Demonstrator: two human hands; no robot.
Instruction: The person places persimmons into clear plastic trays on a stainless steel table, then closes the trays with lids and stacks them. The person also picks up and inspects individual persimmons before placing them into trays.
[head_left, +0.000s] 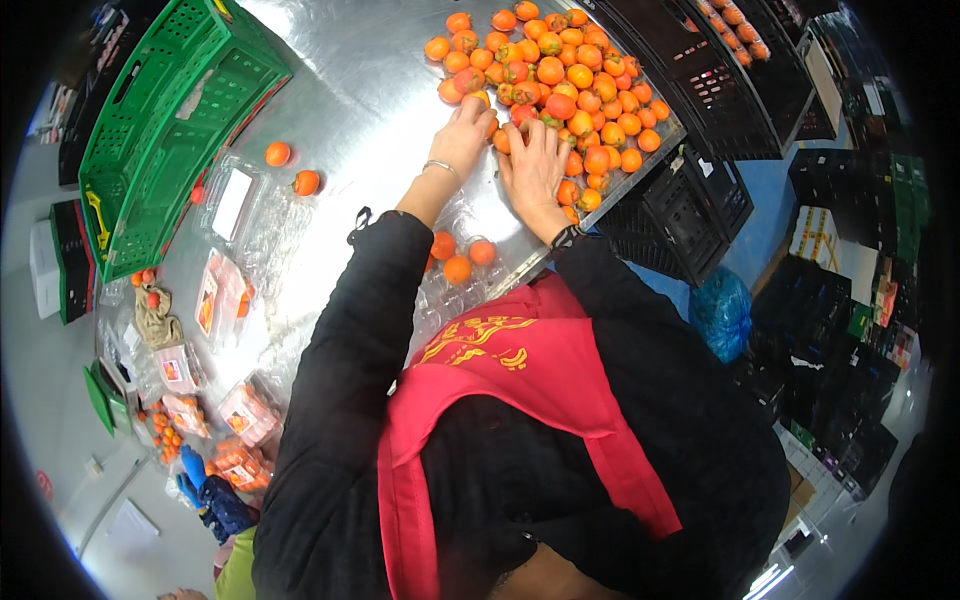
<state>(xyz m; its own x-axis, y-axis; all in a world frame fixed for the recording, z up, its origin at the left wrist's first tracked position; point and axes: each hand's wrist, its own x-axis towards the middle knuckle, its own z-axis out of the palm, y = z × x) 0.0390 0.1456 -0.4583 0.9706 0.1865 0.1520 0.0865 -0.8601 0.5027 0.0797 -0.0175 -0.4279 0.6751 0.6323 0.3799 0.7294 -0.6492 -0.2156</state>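
Observation:
A dense heap of orange persimmons (580, 76), many with green calyxes, covers the far right corner of the metal table (360, 97). My left hand (463, 133) is at the heap's near left edge, its fingers bent over a persimmon (481, 97). Just to its right, my right hand (535, 166) curls over the near side of the heap, with a persimmon (502, 141) between its thumb and fingers. My fingers partly hide the fruit under them. Closer to me, several loose persimmons (457, 269) rest by clear plastic trays (442, 300).
A green plastic crate (169, 142) stands at the left, with two persimmons (292, 169) and a clear clamshell box (232, 204) nearby. Packed fruit boxes (251, 411) lie lower left, near a co-worker's blue-gloved hand (193, 465). Black crates (667, 214) border the table's right side.

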